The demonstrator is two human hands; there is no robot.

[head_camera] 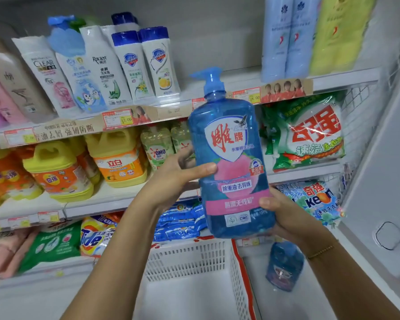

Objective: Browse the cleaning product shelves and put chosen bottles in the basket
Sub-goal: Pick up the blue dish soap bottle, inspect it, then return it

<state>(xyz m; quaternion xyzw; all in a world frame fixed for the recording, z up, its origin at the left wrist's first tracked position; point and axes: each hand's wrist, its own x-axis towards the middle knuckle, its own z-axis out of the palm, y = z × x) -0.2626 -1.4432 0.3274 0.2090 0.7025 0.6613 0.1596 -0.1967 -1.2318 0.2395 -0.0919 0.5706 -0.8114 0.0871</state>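
A large blue pump bottle with a red-and-white shield label and a pink band is held upright in front of the shelves. My left hand grips its left side, thumb across the label. My right hand cups its lower right corner and base. Below the bottle stands a white plastic basket with a red rim; nothing shows inside it. A second, similar blue bottle stands on the low shelf to the right of the basket.
Shampoo and body wash bottles line the top shelf. Yellow detergent jugs and green washing powder bags fill the middle shelf. Tide and other powder bags lie lower down. A white wall closes the right side.
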